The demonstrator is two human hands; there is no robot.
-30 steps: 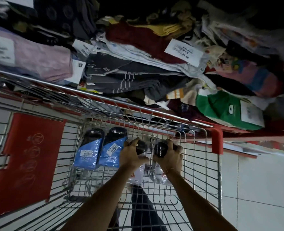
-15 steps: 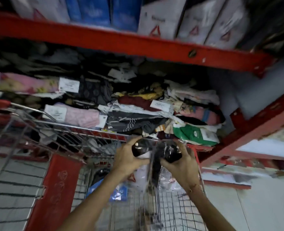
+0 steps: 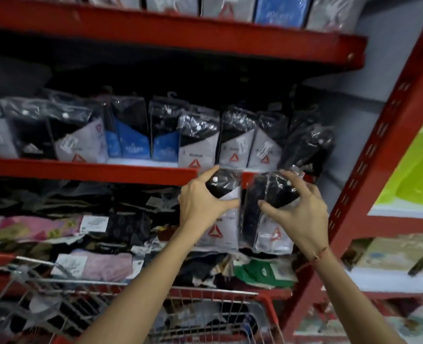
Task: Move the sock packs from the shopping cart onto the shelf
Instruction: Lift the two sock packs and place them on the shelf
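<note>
Your left hand [image 3: 200,199] is clenched around the top of one sock pack [image 3: 221,219], thumb across its front and fingers behind, while your right hand [image 3: 302,214] grips a second pack [image 3: 270,219] by its upper end with the fingers spread over the crinkled film. Both packs are flat, glossy plastic sleeves, black at the top and pale grey below with a red triangle, hanging upright side by side and nearly touching. Their tops sit just in front of the red metal front edge of the shelf [image 3: 88,170], towards its right end, below the row of like packs [image 3: 237,142] standing upright on that shelf; blue ones [image 3: 128,142] stand near the middle of the row. The perforated red upright [image 3: 369,157] rises just right of your right hand. Beneath the packs, the lower shelf holds a loose, soft heap of folded socks [image 3: 101,266] in pink, green and dark fabric with white paper tags. The wire cart [image 3: 86,316], thin silver mesh with a red rim, lies below your forearms at the bottom edge.
</note>
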